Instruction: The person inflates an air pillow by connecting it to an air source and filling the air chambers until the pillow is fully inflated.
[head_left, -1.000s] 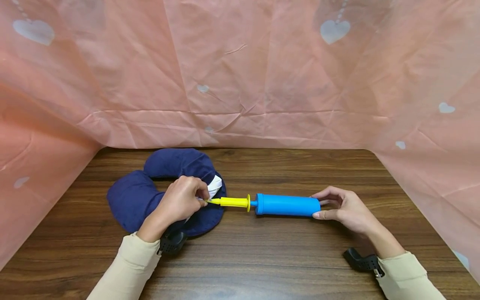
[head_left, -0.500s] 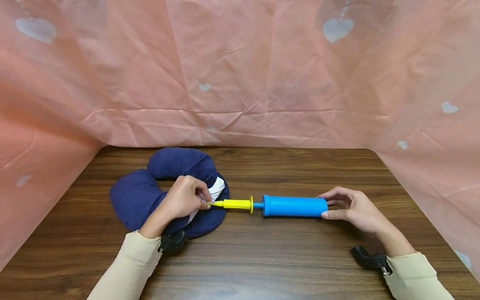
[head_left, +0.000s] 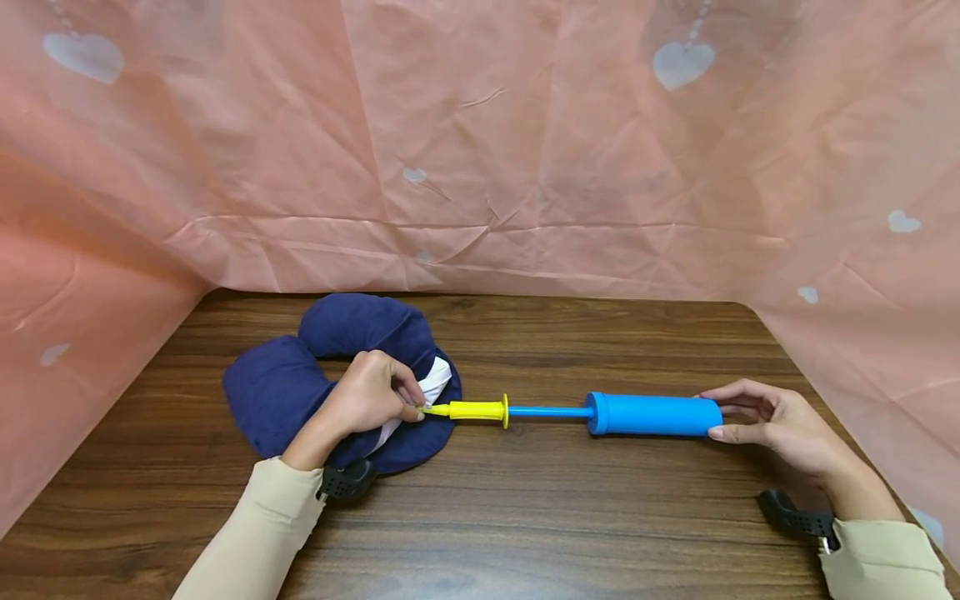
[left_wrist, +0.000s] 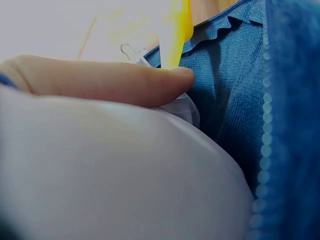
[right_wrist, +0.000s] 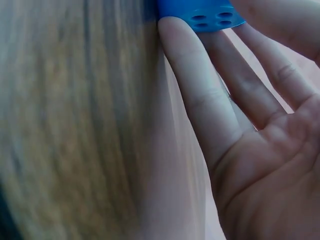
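On a wooden table (head_left: 570,500), a person's left hand (head_left: 367,400) pinches the yellow nozzle (head_left: 468,410) of a hand pump against the valve of a navy neck pillow (head_left: 281,392), while the right hand (head_left: 780,421) grips the end of the blue pump cylinder (head_left: 652,414), drawn out along its thin rod (head_left: 547,412). Pink heart-print sheeting (head_left: 480,150) hangs behind.

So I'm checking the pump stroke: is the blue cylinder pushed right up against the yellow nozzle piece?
No, the blue plastic pump cylinder sits apart from the yellow nozzle piece, with a thin blue rod exposed between them.
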